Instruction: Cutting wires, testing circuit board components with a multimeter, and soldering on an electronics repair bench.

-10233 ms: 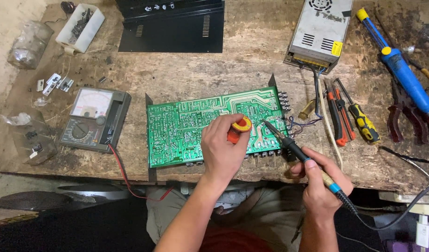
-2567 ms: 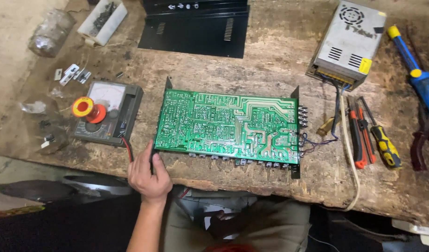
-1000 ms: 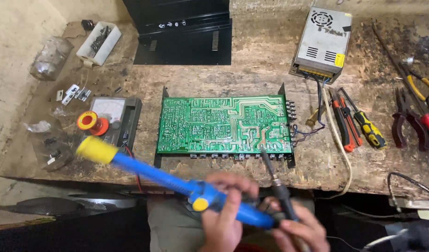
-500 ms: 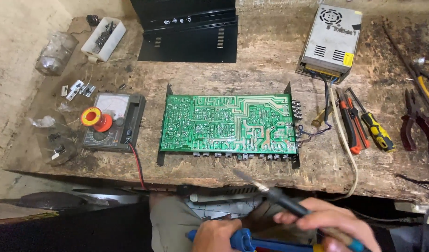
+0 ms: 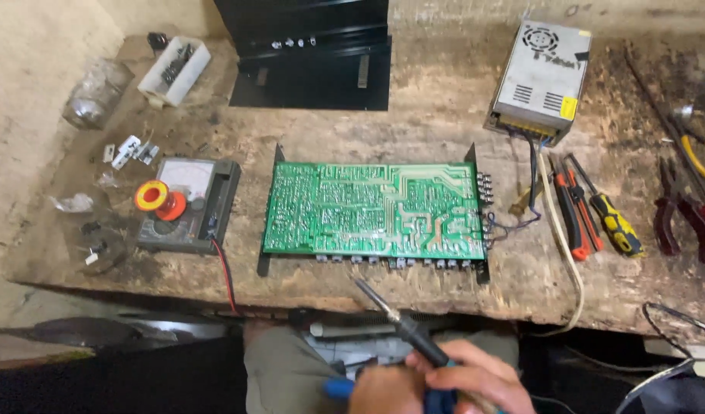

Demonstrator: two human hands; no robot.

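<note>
Two hands low in the frame, below a green circuit board [image 5: 374, 208] on a worn wooden worktop [image 5: 444, 115].

The right hand [image 5: 475, 377] has its grip closed on a soldering iron [image 5: 402, 322], tip angled up toward the board's near edge — likely to keep the tip off the lap; the left hand [image 5: 383, 389] is closed around a blue tool [image 5: 339, 389], mostly hidden.

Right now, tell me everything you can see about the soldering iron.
The soldering iron has a thin metal tip and shaft on a dark handle. It slants, tip up and to the left, over the near edge of the bench, just short of the green board and not touching it. The right hand grips the handle at the bottom of the view, beside the left hand, which holds something blue. Whether the tip is hot cannot be told.
</note>
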